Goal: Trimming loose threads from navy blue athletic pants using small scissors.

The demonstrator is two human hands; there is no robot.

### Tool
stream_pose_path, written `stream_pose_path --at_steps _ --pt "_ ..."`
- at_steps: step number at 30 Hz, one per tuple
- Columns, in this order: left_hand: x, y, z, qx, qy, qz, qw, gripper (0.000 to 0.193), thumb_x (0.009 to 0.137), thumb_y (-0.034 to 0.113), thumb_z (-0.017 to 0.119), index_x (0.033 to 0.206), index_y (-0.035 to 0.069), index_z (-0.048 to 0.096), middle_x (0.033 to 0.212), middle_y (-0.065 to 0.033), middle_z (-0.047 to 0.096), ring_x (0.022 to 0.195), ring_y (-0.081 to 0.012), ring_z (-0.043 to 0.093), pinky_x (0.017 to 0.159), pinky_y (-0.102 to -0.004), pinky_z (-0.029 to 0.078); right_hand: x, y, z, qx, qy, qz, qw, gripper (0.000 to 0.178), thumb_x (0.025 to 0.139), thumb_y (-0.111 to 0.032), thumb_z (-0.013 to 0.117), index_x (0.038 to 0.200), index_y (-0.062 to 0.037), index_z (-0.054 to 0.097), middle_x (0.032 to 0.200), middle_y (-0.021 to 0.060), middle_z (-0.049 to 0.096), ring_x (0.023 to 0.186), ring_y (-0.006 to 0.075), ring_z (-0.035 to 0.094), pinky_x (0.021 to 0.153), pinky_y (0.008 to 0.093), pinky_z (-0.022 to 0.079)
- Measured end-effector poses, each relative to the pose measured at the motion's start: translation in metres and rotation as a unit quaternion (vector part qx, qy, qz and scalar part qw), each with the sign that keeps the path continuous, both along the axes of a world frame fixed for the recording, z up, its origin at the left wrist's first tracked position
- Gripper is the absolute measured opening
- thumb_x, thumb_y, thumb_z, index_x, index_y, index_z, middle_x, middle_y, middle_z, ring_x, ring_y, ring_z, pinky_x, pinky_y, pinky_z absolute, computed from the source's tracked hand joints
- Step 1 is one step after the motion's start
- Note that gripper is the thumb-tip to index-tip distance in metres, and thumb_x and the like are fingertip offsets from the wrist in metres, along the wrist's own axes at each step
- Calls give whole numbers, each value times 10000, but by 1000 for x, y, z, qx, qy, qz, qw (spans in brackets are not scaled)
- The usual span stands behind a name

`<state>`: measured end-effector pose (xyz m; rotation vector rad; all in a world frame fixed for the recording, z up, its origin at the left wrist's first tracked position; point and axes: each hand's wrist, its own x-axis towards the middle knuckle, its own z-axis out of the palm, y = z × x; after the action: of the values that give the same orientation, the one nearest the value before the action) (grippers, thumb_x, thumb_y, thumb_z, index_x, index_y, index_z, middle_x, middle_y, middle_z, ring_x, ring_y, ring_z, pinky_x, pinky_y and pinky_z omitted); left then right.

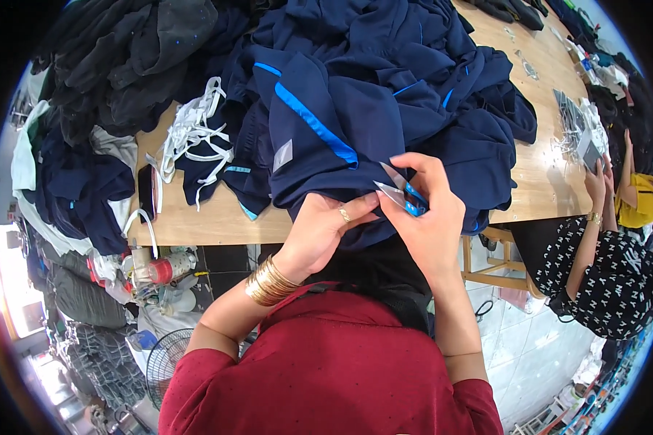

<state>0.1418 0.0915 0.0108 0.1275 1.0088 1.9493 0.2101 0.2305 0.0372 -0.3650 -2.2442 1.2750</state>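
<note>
A navy garment with a bright blue stripe (315, 125) lies at the table's near edge, part of a large navy heap. My left hand (325, 226), with a ring and gold bangles at the wrist, is closed on the garment's near edge, thumb on top. In my right hand (426, 210) is a pair of small blue-handled thread snips (413, 201). Their two blades are apart and point left, just above the cloth beside my left thumb. A small pale square patch (283, 155) shows on the garment to the left.
White tapes (196, 130) lie tangled left of the garment, near a dark phone-like object (146, 190). Black clothing (130, 65) is piled at the far left. A wooden stool (497, 264) and another person in a patterned black top (595, 275) are at the right. A fan (168, 366) stands lower left.
</note>
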Motion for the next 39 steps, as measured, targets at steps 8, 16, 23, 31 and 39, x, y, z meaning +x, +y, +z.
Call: stream_pose_path --at_steps 8,16,23,31,39 --pt "3 5 9 7 168 115 979 271 859 6 594 1124 -35 555 1065 -70 604 983 -146 574 899 -323 470 -29 31 10 104 -2 -124 987 173 698 -90 667 825 -23 570 651 111 571 570 211 597 536 298 455" --pt "-18 0 18 152 43 80 984 243 945 151 491 1081 -26 587 1042 -108 636 962 -219 623 925 -413 465 2 19 -24 -474 -110 4 874 163 810 -160 596 721 -26 567 546 13 526 372 40 394 341 175 234" --pt "-13 -2 29 61 98 90 989 228 893 95 577 1077 -40 584 1037 -111 632 938 -188 619 867 -376 505 20 14 -12 -401 -86 17 912 161 877 -128 559 777 -6 588 552 -21 479 418 24 361 384 177 232" --pt "-9 -2 35 -16 170 92 981 246 879 47 570 1104 -53 554 1051 -135 619 973 -227 609 863 -422 504 26 16 14 -70 -67 -49 994 195 761 -100 711 898 -22 597 729 22 594 631 69 507 613 208 426" --pt "-8 -3 38 -36 162 55 985 259 920 110 524 1087 -84 565 1074 -171 615 971 -247 614 856 -391 509 20 10 32 72 38 -2 997 354 720 -181 765 992 -50 579 881 55 617 622 133 546 568 240 442"
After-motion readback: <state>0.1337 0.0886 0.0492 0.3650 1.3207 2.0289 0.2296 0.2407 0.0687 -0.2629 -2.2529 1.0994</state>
